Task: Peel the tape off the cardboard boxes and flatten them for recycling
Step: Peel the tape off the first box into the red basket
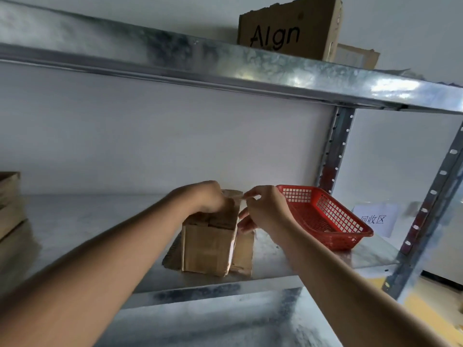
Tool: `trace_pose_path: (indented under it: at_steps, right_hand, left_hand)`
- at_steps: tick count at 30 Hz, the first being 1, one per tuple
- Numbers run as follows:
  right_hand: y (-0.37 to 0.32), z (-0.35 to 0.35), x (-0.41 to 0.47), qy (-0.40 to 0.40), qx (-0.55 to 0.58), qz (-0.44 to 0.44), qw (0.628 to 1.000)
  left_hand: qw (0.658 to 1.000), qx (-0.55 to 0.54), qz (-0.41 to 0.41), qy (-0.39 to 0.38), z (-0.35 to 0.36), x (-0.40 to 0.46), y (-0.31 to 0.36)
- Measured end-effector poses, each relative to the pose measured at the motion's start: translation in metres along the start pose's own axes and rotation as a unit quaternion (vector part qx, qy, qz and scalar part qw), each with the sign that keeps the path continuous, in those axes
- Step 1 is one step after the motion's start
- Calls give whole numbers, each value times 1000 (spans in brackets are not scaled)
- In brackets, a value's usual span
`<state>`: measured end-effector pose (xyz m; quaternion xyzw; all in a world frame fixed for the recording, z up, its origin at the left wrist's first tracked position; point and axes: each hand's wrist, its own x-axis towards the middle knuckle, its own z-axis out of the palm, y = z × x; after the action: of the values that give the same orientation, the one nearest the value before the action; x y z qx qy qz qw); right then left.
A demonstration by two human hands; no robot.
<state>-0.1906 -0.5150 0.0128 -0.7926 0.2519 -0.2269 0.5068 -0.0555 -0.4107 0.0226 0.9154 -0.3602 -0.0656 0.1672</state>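
Right now: right hand (pixel 265 211) pinching clear tape (pixel 236 196) at far top edge of box (pixel 209 246), thumb and forefinger closed on strip end. Strip runs from pinch down box's right corner toward near bottom; long axis near-vertical. Left hand (pixel 210 199) curled over box top, just left of pinch, bracing. Box mid-shelf (pixel 82 221), on flat cardboard (pixel 244 251). Red basket (pixel 325 219) just right, probably for peeled tape. Pull likely up and rightward.

Red basket (pixel 325 216) crowds the box's (pixel 208 246) right — left shelf (pixel 87 221) open.
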Motion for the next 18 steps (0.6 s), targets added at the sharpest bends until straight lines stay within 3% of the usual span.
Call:
trace_pose_path:
  at_steps: [5,10,18]
  right_hand:
    - [5,9,2,8,57,27,998]
    - [13,-12,16,97,106,25,989]
    - [13,-48,31,263,-46,-60,962]
  left_hand:
    - [995,-60,78,-31,4,-13,-22]
    - [991,-30,110,-65,-6,-25,-30]
    - [989,104,71,-73,-9,-34,-12]
